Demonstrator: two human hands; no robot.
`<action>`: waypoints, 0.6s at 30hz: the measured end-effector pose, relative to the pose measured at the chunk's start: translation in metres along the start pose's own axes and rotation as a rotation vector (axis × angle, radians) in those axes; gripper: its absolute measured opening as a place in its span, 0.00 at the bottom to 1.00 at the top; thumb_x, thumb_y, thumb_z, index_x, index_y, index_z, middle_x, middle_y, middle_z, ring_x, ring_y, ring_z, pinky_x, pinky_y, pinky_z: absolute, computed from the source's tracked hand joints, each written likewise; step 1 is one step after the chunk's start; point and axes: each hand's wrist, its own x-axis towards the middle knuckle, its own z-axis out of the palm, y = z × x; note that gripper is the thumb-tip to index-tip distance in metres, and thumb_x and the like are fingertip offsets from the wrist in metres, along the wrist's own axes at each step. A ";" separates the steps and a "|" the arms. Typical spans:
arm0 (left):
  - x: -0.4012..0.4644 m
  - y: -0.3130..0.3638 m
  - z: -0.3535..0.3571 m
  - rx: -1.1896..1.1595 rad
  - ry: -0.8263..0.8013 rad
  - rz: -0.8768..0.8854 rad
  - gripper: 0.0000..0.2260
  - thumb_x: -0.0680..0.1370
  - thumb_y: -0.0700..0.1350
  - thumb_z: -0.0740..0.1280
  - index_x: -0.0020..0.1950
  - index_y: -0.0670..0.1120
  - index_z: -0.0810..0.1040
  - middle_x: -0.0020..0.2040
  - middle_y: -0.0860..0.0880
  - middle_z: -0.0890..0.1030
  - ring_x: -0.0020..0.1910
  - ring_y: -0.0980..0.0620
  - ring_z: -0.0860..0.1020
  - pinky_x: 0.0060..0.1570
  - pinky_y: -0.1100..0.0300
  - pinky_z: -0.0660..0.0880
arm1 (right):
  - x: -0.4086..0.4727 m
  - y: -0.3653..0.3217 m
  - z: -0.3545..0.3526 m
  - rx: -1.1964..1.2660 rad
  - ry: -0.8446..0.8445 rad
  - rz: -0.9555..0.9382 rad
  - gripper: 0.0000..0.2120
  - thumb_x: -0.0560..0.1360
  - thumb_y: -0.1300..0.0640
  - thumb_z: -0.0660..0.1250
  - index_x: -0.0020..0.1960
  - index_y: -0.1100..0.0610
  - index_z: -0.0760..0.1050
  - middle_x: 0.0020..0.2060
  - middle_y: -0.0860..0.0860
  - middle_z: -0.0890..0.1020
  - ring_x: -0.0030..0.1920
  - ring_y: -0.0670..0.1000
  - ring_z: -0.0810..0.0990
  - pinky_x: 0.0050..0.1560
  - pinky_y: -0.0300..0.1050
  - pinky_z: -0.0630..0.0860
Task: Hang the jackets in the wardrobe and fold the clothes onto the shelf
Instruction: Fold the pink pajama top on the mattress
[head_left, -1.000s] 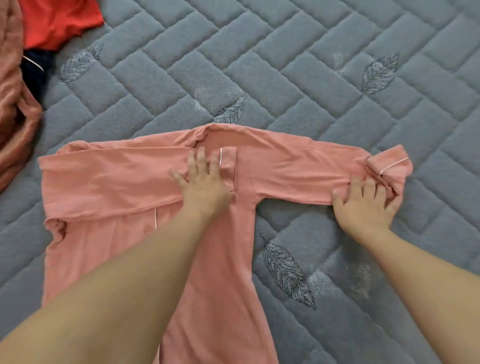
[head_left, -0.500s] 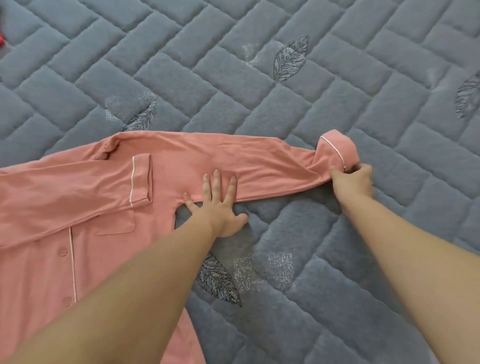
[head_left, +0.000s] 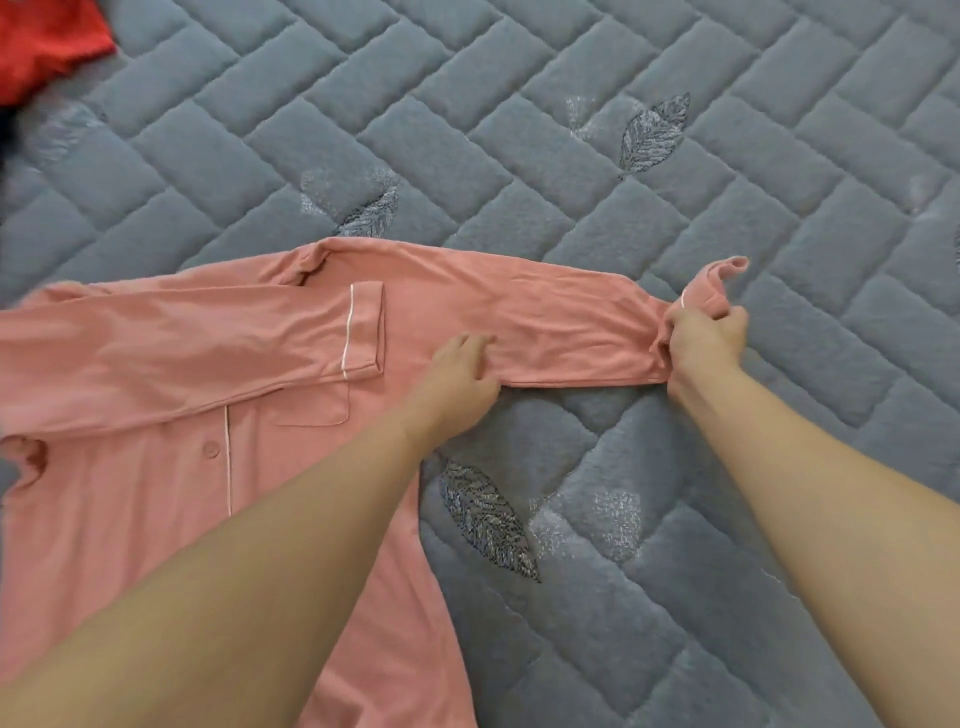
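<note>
Soft pink pajama shirt flat on quilted grey bedcover; right hand fist-clamps bunched cuff, left hand pinches sleeve's lower edge near armpit.

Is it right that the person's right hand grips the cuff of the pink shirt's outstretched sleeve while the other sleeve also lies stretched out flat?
Not quite. In the head view the right hand grips that cuff, but the pink shirt's other sleeve is already folded across the chest.
</note>
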 end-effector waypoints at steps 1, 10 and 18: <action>-0.012 -0.010 -0.015 -0.093 0.080 -0.018 0.23 0.78 0.40 0.61 0.74 0.47 0.68 0.71 0.45 0.69 0.66 0.50 0.70 0.67 0.59 0.64 | -0.016 -0.002 0.016 0.006 -0.032 -0.038 0.15 0.70 0.70 0.61 0.42 0.51 0.61 0.35 0.51 0.69 0.29 0.49 0.67 0.25 0.39 0.66; -0.112 -0.180 -0.194 -0.656 0.464 -0.459 0.13 0.76 0.31 0.55 0.46 0.43 0.77 0.44 0.43 0.80 0.41 0.46 0.78 0.41 0.58 0.74 | -0.226 0.006 0.209 -0.423 -0.592 -0.611 0.10 0.70 0.65 0.64 0.42 0.51 0.67 0.36 0.44 0.71 0.37 0.47 0.70 0.40 0.41 0.67; -0.117 -0.265 -0.261 -0.809 0.470 -0.704 0.12 0.81 0.49 0.59 0.49 0.42 0.76 0.48 0.42 0.78 0.45 0.43 0.78 0.50 0.48 0.77 | -0.307 0.080 0.271 -1.124 -1.054 -1.105 0.28 0.76 0.48 0.66 0.74 0.51 0.65 0.76 0.51 0.63 0.75 0.54 0.61 0.75 0.52 0.54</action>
